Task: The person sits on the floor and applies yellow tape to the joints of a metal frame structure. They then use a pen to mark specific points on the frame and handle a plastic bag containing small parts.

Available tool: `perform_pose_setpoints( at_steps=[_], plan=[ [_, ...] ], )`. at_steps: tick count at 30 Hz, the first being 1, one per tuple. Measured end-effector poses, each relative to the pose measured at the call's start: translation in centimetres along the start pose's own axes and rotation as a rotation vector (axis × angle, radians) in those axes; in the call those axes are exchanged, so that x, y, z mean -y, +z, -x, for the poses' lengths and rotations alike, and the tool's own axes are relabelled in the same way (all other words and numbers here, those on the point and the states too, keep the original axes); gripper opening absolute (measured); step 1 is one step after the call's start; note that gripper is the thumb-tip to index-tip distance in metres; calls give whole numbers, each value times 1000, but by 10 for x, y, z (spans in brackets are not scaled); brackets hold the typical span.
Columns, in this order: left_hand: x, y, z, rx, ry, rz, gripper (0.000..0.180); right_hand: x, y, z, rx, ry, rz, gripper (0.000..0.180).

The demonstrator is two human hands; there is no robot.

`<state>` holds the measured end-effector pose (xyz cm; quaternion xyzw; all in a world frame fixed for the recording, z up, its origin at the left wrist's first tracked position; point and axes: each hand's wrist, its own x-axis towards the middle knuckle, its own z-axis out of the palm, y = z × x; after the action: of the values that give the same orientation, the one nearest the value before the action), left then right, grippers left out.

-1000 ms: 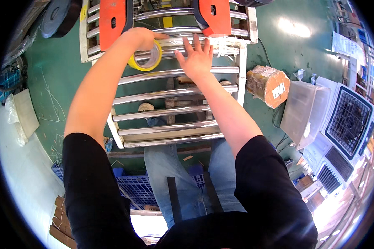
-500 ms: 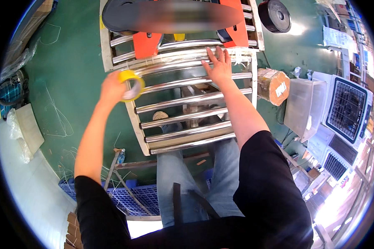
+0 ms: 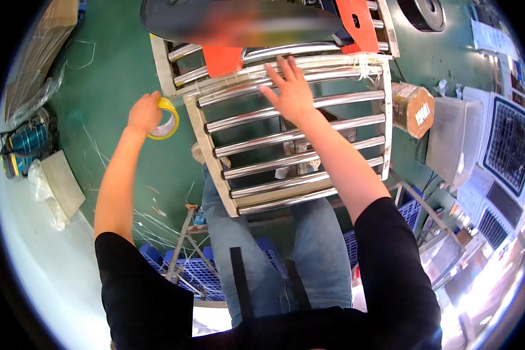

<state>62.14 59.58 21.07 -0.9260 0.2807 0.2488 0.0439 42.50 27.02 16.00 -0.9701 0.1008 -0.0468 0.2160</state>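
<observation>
My left hand [image 3: 144,113] is closed around a roll of yellow tape [image 3: 173,123], held off the left side of a roller conveyor section [image 3: 300,143] with shiny metal bars and pale side rails. My right hand [image 3: 294,96] has its fingers spread, palm down, by the far bars of that section. Nothing is in it, and I cannot tell whether it touches the bars. Near its fingertips, clear shiny tape or film [image 3: 239,80] runs along the joint with a second roller section [image 3: 164,64]. White strands [image 3: 364,67] hang at the joint's right end.
Orange-red brackets [image 3: 357,26] and a dark, partly blurred shape [image 3: 181,23] lie over the far section. Right of the rollers are a cardboard-ended spool [image 3: 417,111], a black wheel-like reel [image 3: 424,13] and a translucent bin [image 3: 455,137]. Blue crates [image 3: 201,271] stand near my legs.
My left hand and the tape roll have moved left, away from the side rail. My right hand has shifted left relative to the bars. The whole view has swung, so the rollers sit farther right.
</observation>
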Motion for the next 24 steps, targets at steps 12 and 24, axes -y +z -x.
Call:
perform_pose_setpoints(
  at_steps=[12,24],
  plan=[
    [16,-19,-24,97,207,78,19,63,25,1,-115,222,89,58],
    [30,17,5,298,226,-45,21,101,28,2,-68,248,226,54]
  ],
)
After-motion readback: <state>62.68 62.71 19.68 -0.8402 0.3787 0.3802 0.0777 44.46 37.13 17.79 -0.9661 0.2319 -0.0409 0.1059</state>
